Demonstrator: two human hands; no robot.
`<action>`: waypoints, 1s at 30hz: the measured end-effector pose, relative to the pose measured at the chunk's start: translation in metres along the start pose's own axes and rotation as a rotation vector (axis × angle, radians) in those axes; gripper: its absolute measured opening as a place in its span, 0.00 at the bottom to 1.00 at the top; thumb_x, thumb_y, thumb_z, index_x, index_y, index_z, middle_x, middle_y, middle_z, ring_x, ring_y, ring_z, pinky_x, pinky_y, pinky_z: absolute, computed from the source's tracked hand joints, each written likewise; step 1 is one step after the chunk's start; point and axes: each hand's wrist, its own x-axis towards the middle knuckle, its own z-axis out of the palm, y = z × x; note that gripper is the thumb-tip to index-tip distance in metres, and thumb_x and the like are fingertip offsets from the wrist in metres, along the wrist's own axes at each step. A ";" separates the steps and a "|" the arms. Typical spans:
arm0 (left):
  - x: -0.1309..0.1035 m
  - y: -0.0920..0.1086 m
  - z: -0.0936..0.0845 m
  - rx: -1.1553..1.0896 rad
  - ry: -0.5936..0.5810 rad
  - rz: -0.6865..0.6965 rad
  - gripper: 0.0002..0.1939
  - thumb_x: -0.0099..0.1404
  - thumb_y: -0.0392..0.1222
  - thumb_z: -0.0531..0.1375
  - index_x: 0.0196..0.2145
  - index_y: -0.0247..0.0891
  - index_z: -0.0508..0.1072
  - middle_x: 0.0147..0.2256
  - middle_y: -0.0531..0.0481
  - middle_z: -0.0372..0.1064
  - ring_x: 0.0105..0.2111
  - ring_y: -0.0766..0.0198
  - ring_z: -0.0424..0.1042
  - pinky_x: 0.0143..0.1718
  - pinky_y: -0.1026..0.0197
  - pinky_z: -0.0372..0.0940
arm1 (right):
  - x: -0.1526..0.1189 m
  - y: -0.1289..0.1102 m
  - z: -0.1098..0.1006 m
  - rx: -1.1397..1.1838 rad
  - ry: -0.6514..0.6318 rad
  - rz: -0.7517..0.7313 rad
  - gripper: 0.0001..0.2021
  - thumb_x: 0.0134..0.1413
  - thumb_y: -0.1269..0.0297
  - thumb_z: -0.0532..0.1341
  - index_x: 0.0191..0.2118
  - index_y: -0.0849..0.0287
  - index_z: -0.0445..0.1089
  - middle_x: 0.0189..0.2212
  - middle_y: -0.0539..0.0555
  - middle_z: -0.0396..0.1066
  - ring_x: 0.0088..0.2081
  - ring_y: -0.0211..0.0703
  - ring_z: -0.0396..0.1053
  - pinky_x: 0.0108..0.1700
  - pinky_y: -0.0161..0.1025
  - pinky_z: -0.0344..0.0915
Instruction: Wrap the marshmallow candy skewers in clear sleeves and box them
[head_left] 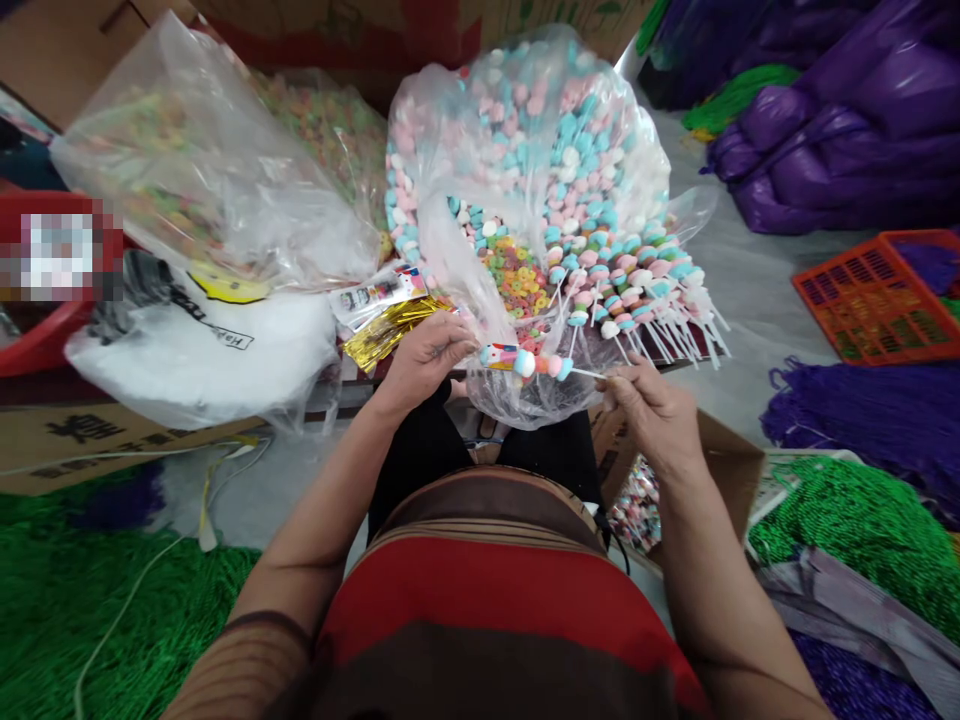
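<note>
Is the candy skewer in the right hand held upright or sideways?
Sideways: the right hand pinches the white stick, and the candy skewer runs across toward the left hand.

far centre: marshmallow bag [525, 130]; left of it: ring-candy bags [187, 195]; on its near right side: skewer pile [637, 275]; nearer, between left hand [435, 358] and right hand [651, 408]: one candy skewer [544, 366]; right: crate [862, 312]
</note>
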 end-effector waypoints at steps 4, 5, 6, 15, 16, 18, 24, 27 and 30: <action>0.004 0.006 -0.003 -0.078 0.027 -0.084 0.15 0.68 0.54 0.64 0.32 0.41 0.79 0.32 0.49 0.74 0.34 0.63 0.71 0.39 0.58 0.66 | -0.004 -0.002 0.006 0.096 -0.085 0.049 0.16 0.68 0.50 0.58 0.32 0.52 0.73 0.18 0.43 0.66 0.24 0.38 0.67 0.64 0.53 0.64; 0.004 0.008 -0.004 -0.145 0.019 -0.144 0.15 0.67 0.55 0.65 0.32 0.41 0.79 0.31 0.50 0.73 0.32 0.64 0.70 0.36 0.59 0.66 | -0.004 -0.002 0.007 0.122 -0.078 0.062 0.16 0.68 0.49 0.58 0.32 0.52 0.73 0.19 0.43 0.67 0.23 0.37 0.66 0.62 0.51 0.66; 0.005 0.010 -0.005 -0.231 0.006 -0.213 0.14 0.66 0.55 0.65 0.33 0.41 0.79 0.30 0.51 0.72 0.29 0.65 0.70 0.34 0.60 0.66 | -0.005 -0.002 0.008 0.145 -0.063 0.071 0.17 0.68 0.49 0.59 0.31 0.53 0.72 0.19 0.43 0.67 0.24 0.37 0.66 0.60 0.50 0.67; 0.015 0.035 -0.011 -0.790 -0.136 -0.506 0.35 0.60 0.75 0.59 0.46 0.42 0.81 0.41 0.40 0.79 0.26 0.60 0.75 0.21 0.60 0.66 | -0.007 -0.001 0.027 0.382 -0.025 0.178 0.19 0.62 0.44 0.64 0.29 0.55 0.72 0.20 0.46 0.69 0.28 0.40 0.70 0.40 0.42 0.69; 0.016 0.037 -0.009 -0.808 -0.134 -0.497 0.39 0.60 0.78 0.54 0.47 0.42 0.80 0.43 0.38 0.79 0.26 0.58 0.76 0.20 0.59 0.65 | -0.008 -0.002 0.030 0.430 -0.023 0.210 0.19 0.61 0.44 0.64 0.29 0.55 0.72 0.20 0.46 0.69 0.28 0.41 0.70 0.40 0.42 0.69; 0.017 0.039 -0.002 -0.801 -0.127 -0.467 0.46 0.59 0.83 0.44 0.51 0.45 0.78 0.46 0.37 0.79 0.28 0.57 0.77 0.23 0.58 0.66 | -0.010 -0.004 0.037 0.540 -0.025 0.275 0.19 0.60 0.44 0.65 0.29 0.54 0.72 0.19 0.46 0.69 0.28 0.42 0.71 0.41 0.42 0.70; 0.022 0.048 0.021 -0.741 0.046 -0.415 0.49 0.53 0.87 0.45 0.51 0.49 0.76 0.46 0.41 0.77 0.35 0.57 0.77 0.29 0.57 0.67 | -0.014 -0.020 0.062 0.792 -0.058 0.331 0.17 0.62 0.46 0.65 0.31 0.53 0.73 0.16 0.44 0.68 0.26 0.41 0.71 0.54 0.49 0.70; 0.028 0.053 0.024 -0.765 0.082 -0.402 0.37 0.52 0.78 0.63 0.48 0.47 0.77 0.37 0.47 0.76 0.28 0.64 0.72 0.24 0.63 0.63 | -0.016 -0.026 0.066 0.852 -0.101 0.334 0.15 0.61 0.47 0.66 0.36 0.53 0.75 0.16 0.44 0.68 0.25 0.41 0.70 0.43 0.44 0.71; 0.033 0.056 0.026 -0.744 0.150 -0.454 0.28 0.50 0.64 0.74 0.41 0.42 0.78 0.26 0.55 0.70 0.20 0.73 0.63 0.18 0.68 0.54 | -0.017 -0.029 0.066 0.850 -0.148 0.341 0.15 0.59 0.47 0.67 0.39 0.54 0.76 0.17 0.44 0.69 0.24 0.40 0.70 0.36 0.41 0.70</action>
